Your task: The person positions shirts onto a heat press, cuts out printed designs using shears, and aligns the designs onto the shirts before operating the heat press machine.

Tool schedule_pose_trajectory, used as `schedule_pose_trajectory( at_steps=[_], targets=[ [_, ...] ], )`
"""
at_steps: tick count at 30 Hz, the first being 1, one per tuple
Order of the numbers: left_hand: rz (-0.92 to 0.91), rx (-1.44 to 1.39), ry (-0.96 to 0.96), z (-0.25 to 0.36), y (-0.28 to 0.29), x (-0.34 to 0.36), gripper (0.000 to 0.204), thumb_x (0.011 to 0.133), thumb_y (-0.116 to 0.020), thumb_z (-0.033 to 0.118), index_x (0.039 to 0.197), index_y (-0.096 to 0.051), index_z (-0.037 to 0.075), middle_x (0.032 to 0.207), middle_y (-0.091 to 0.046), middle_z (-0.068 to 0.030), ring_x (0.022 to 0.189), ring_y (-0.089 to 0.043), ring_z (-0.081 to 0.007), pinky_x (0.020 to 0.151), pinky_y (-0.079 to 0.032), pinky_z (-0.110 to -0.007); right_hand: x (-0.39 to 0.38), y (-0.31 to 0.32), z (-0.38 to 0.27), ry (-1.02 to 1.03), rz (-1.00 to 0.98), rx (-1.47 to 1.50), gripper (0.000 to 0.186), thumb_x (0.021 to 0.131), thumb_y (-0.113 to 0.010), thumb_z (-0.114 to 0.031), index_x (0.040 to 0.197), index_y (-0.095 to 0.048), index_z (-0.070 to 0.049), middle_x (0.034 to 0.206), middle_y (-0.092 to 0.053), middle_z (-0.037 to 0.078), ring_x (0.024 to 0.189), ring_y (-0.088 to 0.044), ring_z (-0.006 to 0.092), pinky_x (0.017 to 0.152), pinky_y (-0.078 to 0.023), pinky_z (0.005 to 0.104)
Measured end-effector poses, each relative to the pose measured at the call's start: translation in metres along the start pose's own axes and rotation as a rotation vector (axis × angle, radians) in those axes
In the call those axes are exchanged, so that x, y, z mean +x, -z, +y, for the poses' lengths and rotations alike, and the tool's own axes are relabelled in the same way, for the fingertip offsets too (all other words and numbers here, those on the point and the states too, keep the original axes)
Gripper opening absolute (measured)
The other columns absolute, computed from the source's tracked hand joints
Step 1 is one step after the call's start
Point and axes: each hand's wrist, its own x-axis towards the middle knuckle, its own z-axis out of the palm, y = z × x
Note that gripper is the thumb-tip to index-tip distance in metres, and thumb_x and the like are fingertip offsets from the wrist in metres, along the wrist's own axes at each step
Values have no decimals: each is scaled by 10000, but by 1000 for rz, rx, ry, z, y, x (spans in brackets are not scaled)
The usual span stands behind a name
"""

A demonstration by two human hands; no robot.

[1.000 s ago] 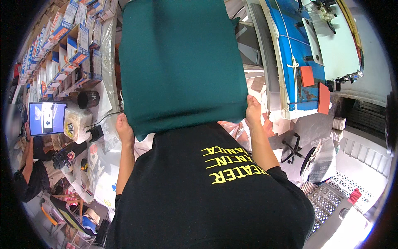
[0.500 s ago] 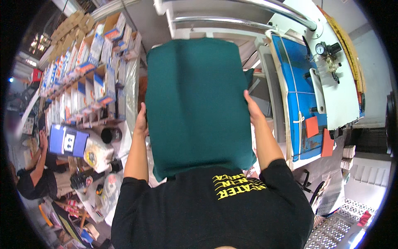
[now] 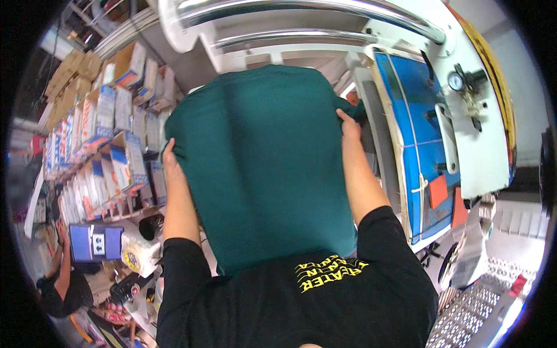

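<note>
A dark green garment [image 3: 261, 168] hangs spread out flat in front of me, held up by both its upper corners. My left hand [image 3: 170, 155] grips its left edge and my right hand [image 3: 349, 123] grips its right edge near the top. The cloth covers most of the middle of the view and hides what lies behind it. My black shirt with yellow lettering [image 3: 301, 301] fills the lower part.
A white machine with chrome bars [image 3: 325, 17] stands ahead, with a blue padded platen [image 3: 423, 145] at the right. Shelves of boxes [image 3: 98, 139] line the left. A tape roll [image 3: 136, 255] and another person [image 3: 61, 278] are at the lower left.
The green garment has moved away from the camera and lower in view, with both arms reaching forward toward the machine. My view has tilted up, showing more of the machine.
</note>
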Motion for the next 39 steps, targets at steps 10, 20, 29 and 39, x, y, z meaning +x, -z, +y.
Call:
schedule_pose_trajectory(
  at_steps=[10, 20, 29, 39],
  targets=[
    [-20, -173, -52, 1, -11, 8, 343, 926, -590, 213, 1140, -629, -54, 1155, -675, -178, 1014, -652, -329, 942, -493, -437, 5, 27, -23, -226, -353, 444, 293, 902, -665, -205, 1126, -666, -16, 1138, -694, 142, 974, -658, 325, 933, -490, 439],
    [302, 1078, 123, -5, -33, -13, 673, 858, -699, 450, 1184, -583, -128, 1111, -668, -235, 1037, -658, -333, 856, -527, -431, -49, 19, -44, 410, 104, -859, 529, 749, -795, -210, 1171, -594, 35, 1186, -635, 225, 1091, -610, 369, 982, -456, 424],
    [-282, 1953, -1248, -54, -209, -68, 384, 952, -486, 202, 1299, -558, 53, 1363, -534, -152, 1280, -457, -374, 1096, -329, -532, -150, -118, -42, 1454, -412, -1166, 489, 941, -532, -297, 1355, -504, -38, 1422, -481, 164, 1355, -403, 356, 1133, -283, 551],
    [-200, 1704, -1287, -55, -236, -29, 242, 864, -599, 204, 1079, -640, 100, 1056, -621, -85, 1016, -568, -323, 923, -430, -491, -140, -150, -58, 1299, -416, -1121, 317, 907, -526, -324, 1157, -617, -152, 1177, -585, 96, 1140, -515, 303, 1004, -359, 545]
  ],
)
